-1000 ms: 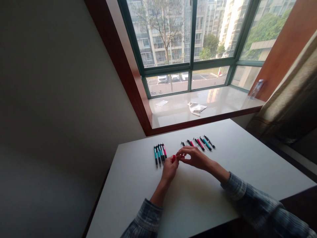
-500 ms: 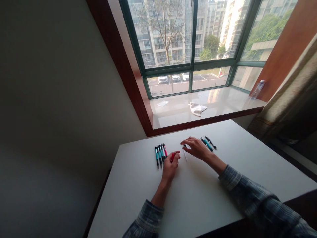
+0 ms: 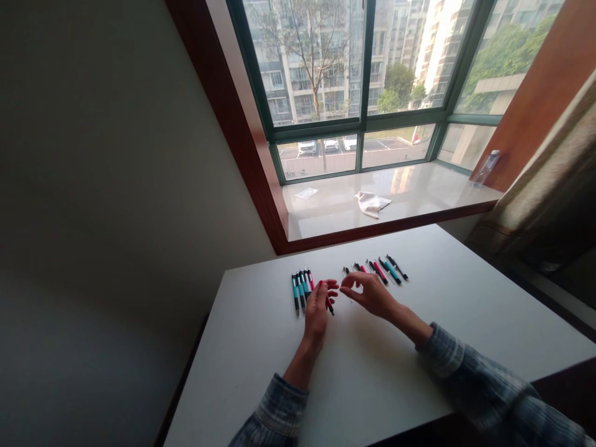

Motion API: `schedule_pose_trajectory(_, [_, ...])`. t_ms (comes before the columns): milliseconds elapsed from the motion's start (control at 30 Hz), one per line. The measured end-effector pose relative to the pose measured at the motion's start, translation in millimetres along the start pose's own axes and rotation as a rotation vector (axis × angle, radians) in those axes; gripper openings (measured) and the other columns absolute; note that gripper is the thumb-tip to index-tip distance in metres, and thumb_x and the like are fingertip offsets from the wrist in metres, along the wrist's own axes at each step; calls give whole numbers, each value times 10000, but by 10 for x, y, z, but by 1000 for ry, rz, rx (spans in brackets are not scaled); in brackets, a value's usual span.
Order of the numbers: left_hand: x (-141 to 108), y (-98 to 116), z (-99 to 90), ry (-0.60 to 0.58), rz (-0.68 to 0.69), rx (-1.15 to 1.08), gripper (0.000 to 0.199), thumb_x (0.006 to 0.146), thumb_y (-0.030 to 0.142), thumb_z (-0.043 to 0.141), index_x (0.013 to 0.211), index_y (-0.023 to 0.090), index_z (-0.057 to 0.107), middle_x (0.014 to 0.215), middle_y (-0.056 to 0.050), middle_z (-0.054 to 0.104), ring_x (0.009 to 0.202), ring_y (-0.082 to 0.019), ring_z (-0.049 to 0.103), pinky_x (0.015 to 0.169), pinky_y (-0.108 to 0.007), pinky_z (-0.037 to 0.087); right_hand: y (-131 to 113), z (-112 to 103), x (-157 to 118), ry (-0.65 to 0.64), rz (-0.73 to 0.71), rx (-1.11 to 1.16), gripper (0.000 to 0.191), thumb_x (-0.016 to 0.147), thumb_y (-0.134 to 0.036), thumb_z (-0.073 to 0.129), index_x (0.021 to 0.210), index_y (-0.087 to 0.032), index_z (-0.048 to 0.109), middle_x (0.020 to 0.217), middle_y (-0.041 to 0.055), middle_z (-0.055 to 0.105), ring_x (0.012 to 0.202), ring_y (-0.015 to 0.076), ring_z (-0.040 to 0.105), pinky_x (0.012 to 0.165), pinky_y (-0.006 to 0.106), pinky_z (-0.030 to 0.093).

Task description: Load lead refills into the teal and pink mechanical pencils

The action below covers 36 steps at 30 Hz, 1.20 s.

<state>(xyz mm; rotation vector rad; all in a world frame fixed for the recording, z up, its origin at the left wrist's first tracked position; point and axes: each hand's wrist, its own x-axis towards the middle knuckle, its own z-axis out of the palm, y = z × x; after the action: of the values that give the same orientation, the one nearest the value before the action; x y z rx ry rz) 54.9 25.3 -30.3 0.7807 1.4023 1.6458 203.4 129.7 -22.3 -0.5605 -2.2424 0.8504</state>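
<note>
My left hand (image 3: 318, 305) is closed on a red pen barrel (image 3: 329, 305), whose dark tip points down past the fingers. Close to its fingertips, my right hand (image 3: 365, 292) has thumb and index finger pinched together. Whatever lies in that pinch is too small to make out. Left of my left hand, several assembled pens (image 3: 300, 290), turquoise and red with black grips, lie side by side. Behind and beyond my right hand is a row of pen parts, among them a red barrel (image 3: 380, 272) and a turquoise barrel (image 3: 390, 270); my hand partly covers this row.
The white table (image 3: 261, 372) meets a window sill (image 3: 326, 214) with a dark red wooden edge. On the sill are a crumpled cloth (image 3: 371, 203), a flat white packet (image 3: 306, 194) and a clear bottle (image 3: 486, 169). A curtain (image 3: 535, 161) hangs at right.
My right hand has come down and toward my left hand, uncovering more of the pen parts behind it. My left hand has turned, its fingers loosened, so more of the red barrel shows.
</note>
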Motion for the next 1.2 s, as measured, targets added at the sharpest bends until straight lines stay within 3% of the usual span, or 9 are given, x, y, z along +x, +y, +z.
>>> schedule_pose_trajectory(100, [-9,34,8,-28,7,-35,524,925,635,572,1108,174,741,1244,-152,702,1055,-269,646,879,-379,510,-206,180,-172,-57,92,268,153,926,-344,717,915,-199,671,850,24,744,748,170,687,690,300,568])
schedule_pose_trajectory(267, [-16,40,13,-67,5,-8,552,932,648,553,1161,183,743,1298,-152,680,1083,-273,636,905,-390,525,-345,369,-310,30,183,432,170,871,-335,751,900,-201,649,818,8,715,727,166,677,713,313,588])
schedule_pose_trajectory(400, [58,19,-40,52,90,81,511,898,589,648,1208,188,716,1153,-126,702,901,-203,641,801,-331,536,-290,397,-292,103,277,542,173,869,-317,740,958,-199,650,837,23,737,772,183,707,744,326,593])
schedule_pose_trajectory(533, [114,-7,-88,218,171,36,440,801,501,791,1083,175,704,898,-40,689,680,-126,592,667,-269,513,-242,394,-287,152,350,604,241,857,-351,754,1024,-196,677,901,54,764,853,212,734,808,360,604])
schedule_pose_trajectory(667, [126,-32,-106,261,124,-50,428,744,464,845,1020,151,747,867,-42,718,662,-118,611,677,-271,529,-243,347,-288,186,337,580,227,860,-372,752,983,-188,704,935,71,762,873,223,732,839,380,604])
schedule_pose_trajectory(800, [107,-35,-84,195,31,-122,436,705,442,877,1017,148,797,924,-85,772,731,-135,652,761,-297,559,-199,223,-222,327,387,613,271,851,-416,757,998,-194,705,957,75,750,895,230,716,792,361,597])
schedule_pose_trajectory(933, [33,-21,3,36,-59,-155,399,663,400,919,950,143,814,897,-99,785,725,-134,660,755,-284,556,-146,63,-99,473,382,645,314,841,-449,764,1027,-198,725,955,69,749,893,225,701,799,354,576])
schedule_pose_trajectory(1033, [-38,1,82,-50,-157,-203,397,645,368,940,950,148,812,913,-102,789,713,-120,657,747,-262,543,-154,-24,-13,459,364,637,315,849,-442,754,1053,-203,748,1013,72,755,900,218,693,820,357,568])
schedule_pose_trajectory(1200, [-90,26,143,-81,-229,-239,389,646,334,945,958,146,808,931,-97,786,705,-105,644,722,-231,516,-202,-59,73,414,322,549,317,872,-416,712,1100,-200,751,1000,81,754,914,228,693,801,359,579])
